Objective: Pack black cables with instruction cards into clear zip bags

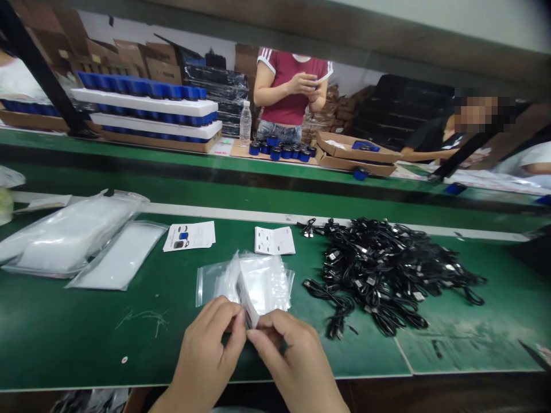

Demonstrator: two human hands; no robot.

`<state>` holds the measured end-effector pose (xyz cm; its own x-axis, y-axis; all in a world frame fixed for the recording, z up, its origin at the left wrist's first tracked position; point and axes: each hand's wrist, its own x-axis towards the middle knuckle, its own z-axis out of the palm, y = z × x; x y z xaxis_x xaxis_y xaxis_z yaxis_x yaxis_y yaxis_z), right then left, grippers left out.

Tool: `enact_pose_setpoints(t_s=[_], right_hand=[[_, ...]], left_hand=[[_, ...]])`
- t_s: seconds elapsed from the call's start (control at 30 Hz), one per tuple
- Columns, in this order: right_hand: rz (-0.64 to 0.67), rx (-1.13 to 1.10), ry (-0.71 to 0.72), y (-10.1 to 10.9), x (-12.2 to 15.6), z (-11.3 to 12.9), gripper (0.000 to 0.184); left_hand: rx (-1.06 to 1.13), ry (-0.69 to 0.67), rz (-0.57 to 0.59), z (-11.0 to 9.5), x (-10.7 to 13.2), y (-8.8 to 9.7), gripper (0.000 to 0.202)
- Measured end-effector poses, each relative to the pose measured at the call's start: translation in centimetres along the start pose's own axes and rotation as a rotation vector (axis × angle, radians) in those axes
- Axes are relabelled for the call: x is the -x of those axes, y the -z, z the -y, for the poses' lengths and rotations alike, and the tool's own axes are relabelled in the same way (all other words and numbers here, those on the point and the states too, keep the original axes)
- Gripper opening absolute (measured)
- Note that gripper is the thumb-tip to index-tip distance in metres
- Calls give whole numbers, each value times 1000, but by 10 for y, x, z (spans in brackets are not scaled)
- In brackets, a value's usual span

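Our left hand (205, 351) and right hand (297, 358) both pinch a small white printed card (247, 304), held against a pile of clear plastic zip bags (258, 281) at 12 o'clock on the green counter (64, 344). A tangled heap of black cables (387, 275) lies at 3 o'clock, white printed leaflets (189, 236) at 11 o'clock.

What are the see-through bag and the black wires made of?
The see-through bag, pinched by the left hand and right hand, looks like thin clear plastic: it's shiny and crinkled. The black wires seem to have a soft, rubbery plastic skin, because they bend into loose loops. Whatever is inside them can't be seen.
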<state>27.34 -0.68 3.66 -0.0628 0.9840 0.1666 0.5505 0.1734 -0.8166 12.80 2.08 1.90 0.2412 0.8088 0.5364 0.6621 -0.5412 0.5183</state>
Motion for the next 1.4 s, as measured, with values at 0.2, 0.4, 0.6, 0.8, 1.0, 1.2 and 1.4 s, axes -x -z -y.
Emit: enact_pose_setpoints(t_s=[0.2, 0.4, 0.6, 0.8, 1.0, 1.2, 1.4], right_hand=[[116, -166, -71, 4, -3, -1, 15], [19, -229, -114, 2, -5, -2, 19], [-19, -256, -131, -3, -12, -6, 21], [18, -189, -58, -6, -18, -10, 15], [101, -167, -109, -20, -22, -17, 15], [30, 282, -26, 33, -24, -25, 22], [-27, 962, -7, 65, -36, -53, 41]], left_hand=[[52, 238, 74, 2, 0, 2, 20], [64, 255, 78, 1, -3, 3, 17], [34, 25, 51, -7, 0, 4, 18], [-10, -39, 108, -10, 7, 4, 13], [32, -16, 174, -13, 16, 2, 14], [124, 203, 204, 7, 8, -9, 17], [196, 389, 268, 10, 6, -20, 18]])
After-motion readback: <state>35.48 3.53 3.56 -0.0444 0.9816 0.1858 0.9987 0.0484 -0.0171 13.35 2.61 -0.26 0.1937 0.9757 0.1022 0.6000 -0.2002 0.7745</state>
